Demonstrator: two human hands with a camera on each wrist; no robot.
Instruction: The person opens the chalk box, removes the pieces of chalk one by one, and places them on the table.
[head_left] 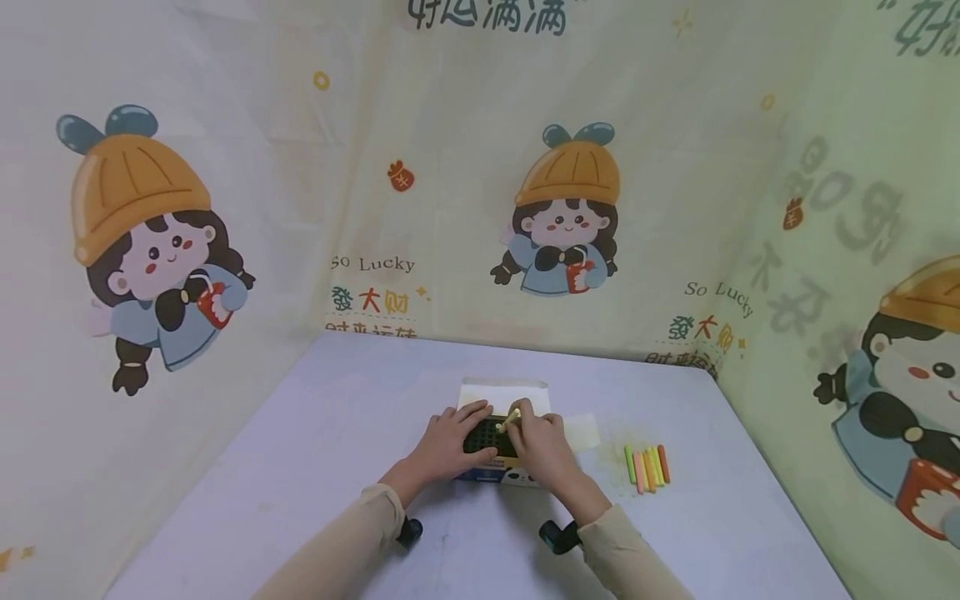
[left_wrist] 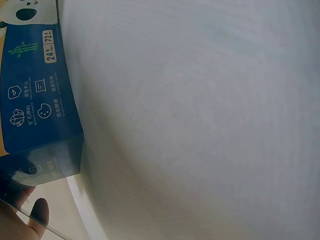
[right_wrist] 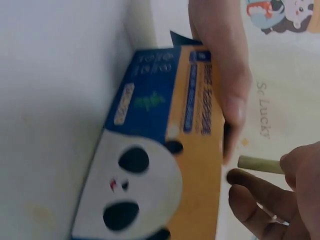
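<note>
A chalk box [head_left: 481, 475] with a panda on its blue and orange front stands on the table, its top open over a dark grid of holes [head_left: 480, 435]. My left hand [head_left: 447, 443] holds the box at its left side, thumb along the front edge and fingers toward the back. In the right wrist view that hand [right_wrist: 227, 65] lies along the box's upper edge. Above the grid, my right hand [head_left: 542, 447] pinches a pale yellow chalk stick [right_wrist: 260, 164]. The left wrist view shows the box's blue front [left_wrist: 37, 75] and part of a hand below it.
Several coloured chalk sticks [head_left: 647, 468] lie side by side on the table, right of the box. A white lid flap [head_left: 504, 395] stands up at the box's back. Something pale and flat [head_left: 582, 432] lies beside it. Printed cloth [head_left: 450, 208] hangs behind the table [head_left: 315, 433].
</note>
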